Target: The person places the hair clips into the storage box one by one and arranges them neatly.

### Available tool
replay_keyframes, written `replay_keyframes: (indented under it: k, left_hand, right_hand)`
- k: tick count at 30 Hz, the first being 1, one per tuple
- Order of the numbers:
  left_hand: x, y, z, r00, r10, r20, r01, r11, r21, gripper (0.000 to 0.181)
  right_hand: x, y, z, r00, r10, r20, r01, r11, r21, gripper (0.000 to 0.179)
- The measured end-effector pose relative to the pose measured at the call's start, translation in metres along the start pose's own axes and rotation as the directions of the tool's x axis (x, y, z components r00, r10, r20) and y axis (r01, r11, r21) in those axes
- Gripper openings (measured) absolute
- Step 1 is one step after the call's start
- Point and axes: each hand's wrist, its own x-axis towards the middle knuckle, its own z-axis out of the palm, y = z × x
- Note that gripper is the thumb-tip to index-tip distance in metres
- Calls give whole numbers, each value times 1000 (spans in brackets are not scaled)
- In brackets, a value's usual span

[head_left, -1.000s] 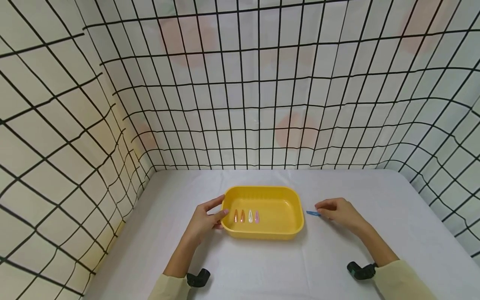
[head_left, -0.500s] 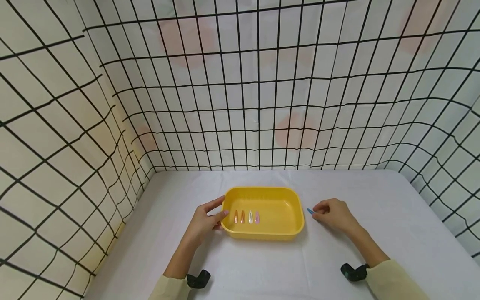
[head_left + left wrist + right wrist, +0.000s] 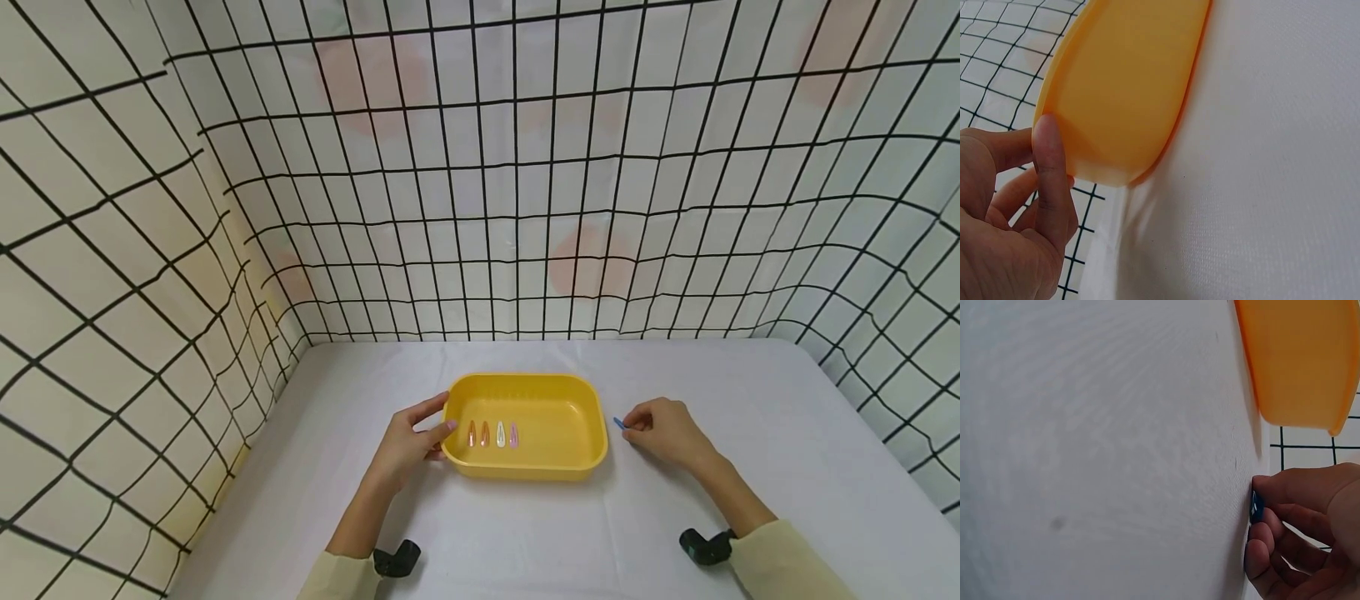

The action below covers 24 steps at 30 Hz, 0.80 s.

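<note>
A yellow plastic tray (image 3: 540, 472) stands on the white tabletop. Inside it, towards the left, lie several snap hair clips in a row: two orange ones (image 3: 485, 433), a white one (image 3: 501, 433) and a pink one (image 3: 513, 434). My left hand (image 3: 407, 437) grips the tray's left end, thumb over the rim and fingers outside, as the left wrist view also shows. Just right of the tray, my right hand (image 3: 667, 432) pinches a blue hair clip (image 3: 1256, 506) between thumb and fingers, low at the tabletop. Part of this clip is hidden by the fingertips.
A white cloth (image 3: 525, 542) covers the table. White walls with a black grid (image 3: 517, 192) rise behind it and at both sides. Each wrist carries a small black camera, one on the left (image 3: 397, 557) and one on the right (image 3: 707, 547).
My right hand has shifted slightly left towards the tray, and the blue clip has turned from lying nearly level to slanting in its fingers. My left hand and the tray have stayed put.
</note>
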Motion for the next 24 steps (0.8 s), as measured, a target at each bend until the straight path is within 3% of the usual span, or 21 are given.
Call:
replay_keyframes:
  k: [12, 18, 24]
  left_hand:
    - [1, 0, 2, 1000, -8, 0, 8, 1000, -1, 55]
    - [1, 0, 2, 1000, -2, 1, 2, 1000, 0, 55]
    - [-1, 1, 1, 1000, 7, 3, -7, 1000, -5, 55]
  right_hand:
    - [-1, 2, -5, 999, 21, -42, -21, 1000, 1, 14]
    - [-3, 3, -11, 996, 73, -60, -68, 995, 73, 19]
    - [-4, -3, -20, 994, 110, -27, -104, 979, 175, 25]
